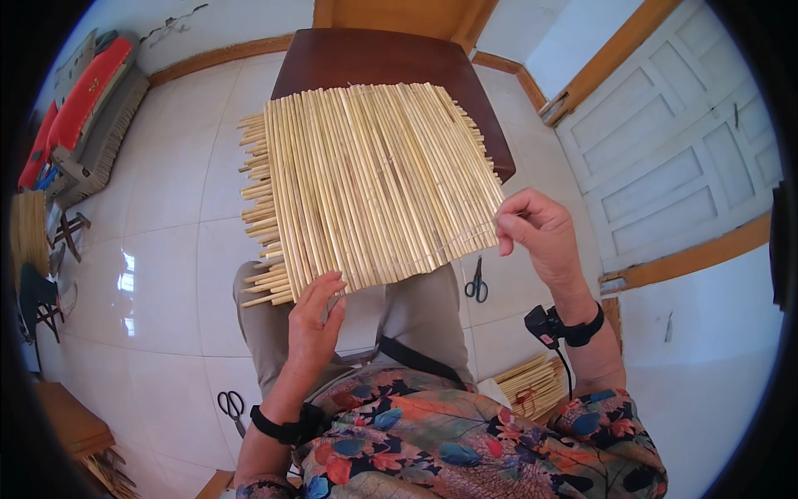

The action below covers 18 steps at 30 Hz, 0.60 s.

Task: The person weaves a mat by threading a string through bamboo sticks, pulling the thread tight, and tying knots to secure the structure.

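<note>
A mat of pale reed stalks (366, 183), laid side by side, spans from the dark red table to above my knees. Under it, a crosswise layer of stalks (264, 220) sticks out on the left. A thin thread (467, 235) runs across the mat close to its near edge. My right hand (536, 233) pinches this thread at the mat's right corner, thumb against forefinger. At the near left corner, my left hand (313, 328) rests its outstretched fingertips on the stalk ends, its thumb apart from them.
The dark red table (374, 58) stands ahead. Black scissors (476, 287) lie on the tiled floor beyond my right knee, another pair (232, 406) at lower left. A bundle of stalks (532, 387) lies by my right hip. A white panelled door (665, 125) stands at right.
</note>
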Motion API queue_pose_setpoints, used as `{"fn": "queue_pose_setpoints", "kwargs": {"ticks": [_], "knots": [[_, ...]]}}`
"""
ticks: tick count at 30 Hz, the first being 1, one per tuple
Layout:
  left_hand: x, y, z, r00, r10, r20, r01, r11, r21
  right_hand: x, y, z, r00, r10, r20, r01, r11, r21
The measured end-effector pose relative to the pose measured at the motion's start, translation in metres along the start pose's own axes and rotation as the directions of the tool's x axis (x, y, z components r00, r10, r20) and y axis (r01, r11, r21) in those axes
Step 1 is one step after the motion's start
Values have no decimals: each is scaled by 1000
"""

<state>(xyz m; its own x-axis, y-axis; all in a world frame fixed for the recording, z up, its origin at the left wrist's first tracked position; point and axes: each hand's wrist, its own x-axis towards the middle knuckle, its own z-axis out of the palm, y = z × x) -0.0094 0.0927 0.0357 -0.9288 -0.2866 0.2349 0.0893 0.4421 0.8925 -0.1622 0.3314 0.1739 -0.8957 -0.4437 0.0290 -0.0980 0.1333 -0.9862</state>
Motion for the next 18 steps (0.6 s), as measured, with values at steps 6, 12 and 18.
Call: {"fn": "queue_pose_setpoints", "kwargs": {"ticks": [6,12,18], "knots": [[29,67,-8,998,44,46,-16,874,-486,-12,-16,41,976,69,207,-79,996,41],[23,90,-8,956,-62,288,241,727,-643,-10,-11,62,954,48,295,-54,998,13],[20,83,-12,946,-189,263,317,709,-630,-10,6,68,933,119,338,-178,973,148]]}}
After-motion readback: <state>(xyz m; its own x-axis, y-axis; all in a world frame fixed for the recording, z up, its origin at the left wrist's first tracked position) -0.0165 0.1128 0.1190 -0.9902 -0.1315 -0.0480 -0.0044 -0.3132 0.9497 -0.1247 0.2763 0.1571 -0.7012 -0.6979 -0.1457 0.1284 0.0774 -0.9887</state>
